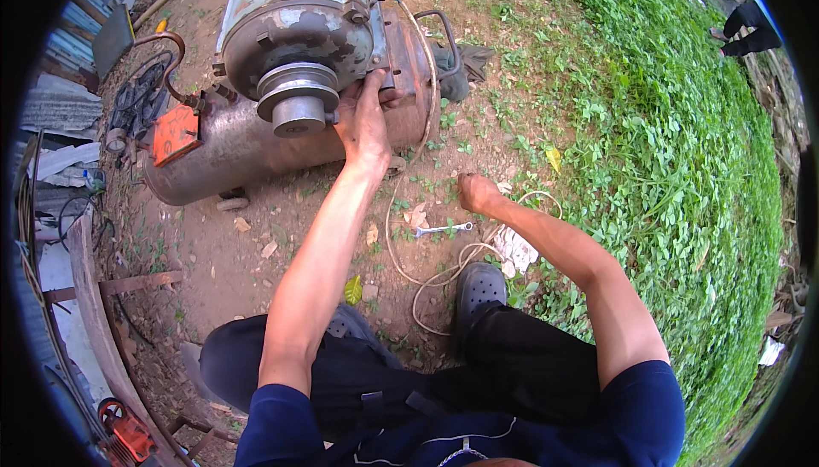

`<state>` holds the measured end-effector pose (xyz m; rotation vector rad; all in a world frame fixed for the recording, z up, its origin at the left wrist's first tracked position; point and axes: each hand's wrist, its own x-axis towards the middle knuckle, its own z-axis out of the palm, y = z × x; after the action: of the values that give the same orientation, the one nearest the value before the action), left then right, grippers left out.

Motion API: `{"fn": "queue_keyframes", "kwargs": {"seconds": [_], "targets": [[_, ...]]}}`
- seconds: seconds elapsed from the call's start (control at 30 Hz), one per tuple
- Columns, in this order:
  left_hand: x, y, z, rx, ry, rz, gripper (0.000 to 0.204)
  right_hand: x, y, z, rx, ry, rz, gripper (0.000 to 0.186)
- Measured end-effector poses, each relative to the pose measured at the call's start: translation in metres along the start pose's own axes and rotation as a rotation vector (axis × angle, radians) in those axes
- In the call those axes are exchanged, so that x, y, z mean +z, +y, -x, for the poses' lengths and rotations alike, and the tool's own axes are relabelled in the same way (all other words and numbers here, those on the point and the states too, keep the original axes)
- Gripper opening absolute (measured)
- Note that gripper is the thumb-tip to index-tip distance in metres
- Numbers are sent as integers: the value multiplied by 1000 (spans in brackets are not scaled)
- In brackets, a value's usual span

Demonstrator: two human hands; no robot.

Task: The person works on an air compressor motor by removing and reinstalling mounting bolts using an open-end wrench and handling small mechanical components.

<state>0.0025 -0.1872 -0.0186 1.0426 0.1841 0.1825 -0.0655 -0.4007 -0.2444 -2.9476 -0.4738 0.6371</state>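
Note:
My left hand (365, 121) reaches up to the lower edge of a worn blue-grey electric motor (294, 28), just right of its metal pulley (299, 96). Its fingers are bent at the motor's mounting base, and whatever they grip there is hidden. The motor sits on top of a rusty brown compressor tank (256, 147) lying lengthwise. Off to the right, my right hand (478, 193) is closed in a fist low over the dirt; I cannot make out anything in it. Near it on the ground lies a silver wrench (444, 229).
A beige cable (418, 278) runs from the motor and coils near my right shoe (480, 288), beside a white crumpled cloth (515, 249). An orange box (177, 135) is fixed on the tank. Scrap metal sheets (64, 113) line the left. A person (754, 23) stands far right.

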Motion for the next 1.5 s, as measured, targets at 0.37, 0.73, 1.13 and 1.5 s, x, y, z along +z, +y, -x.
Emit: {"fn": "queue_keyframes", "kwargs": {"seconds": [0.37,0.73,1.13,1.5], "targets": [[8,3,4,-20,90,-64,25,-82,-8,4,21,168,-380,28],[-1,11,4,-90,47,-131,28,-303,-73,20,-331,564,-731,26],[-10,23,1,-209,-80,-105,14,-291,-103,-9,-383,697,-711,24],[-15,17,-4,-191,-82,-127,11,-298,-111,-9,-261,590,-851,29]]}}
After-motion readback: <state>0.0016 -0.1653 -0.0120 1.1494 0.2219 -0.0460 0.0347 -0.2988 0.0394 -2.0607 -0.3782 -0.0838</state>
